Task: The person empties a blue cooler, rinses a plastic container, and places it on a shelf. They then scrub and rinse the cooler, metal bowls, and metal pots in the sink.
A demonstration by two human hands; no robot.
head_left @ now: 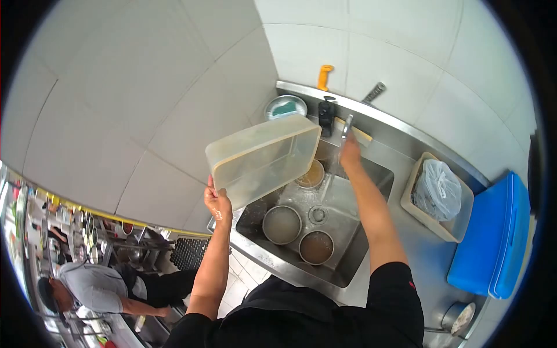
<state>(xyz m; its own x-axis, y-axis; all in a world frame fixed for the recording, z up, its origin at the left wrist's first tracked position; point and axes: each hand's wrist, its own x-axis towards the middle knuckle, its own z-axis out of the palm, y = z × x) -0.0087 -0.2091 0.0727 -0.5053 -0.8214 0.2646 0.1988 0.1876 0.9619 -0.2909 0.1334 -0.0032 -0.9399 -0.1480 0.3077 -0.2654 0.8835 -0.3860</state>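
Observation:
My left hand (218, 201) grips the near left corner of a large translucent plastic food container (264, 159). The container is tilted on its side above the left part of the sink, its open side facing down and towards me. At the back of the sink, my right hand (350, 152) is closed at the metal faucet (347, 124); its fingers are partly hidden. Water appears to run below the faucet. In the steel sink (342, 200) stand a round pot with cloudy liquid (282, 225), another with brownish liquid (317, 247) and a third round container (311, 174) behind them.
Behind the sink are a black pump bottle (326, 116) and a bowl with a green scrubber (285, 108). To the right sit a beige bin with a plastic bag (409, 197) and a blue cooler box (487, 238). A person in a grey shirt (96, 287) works at the left.

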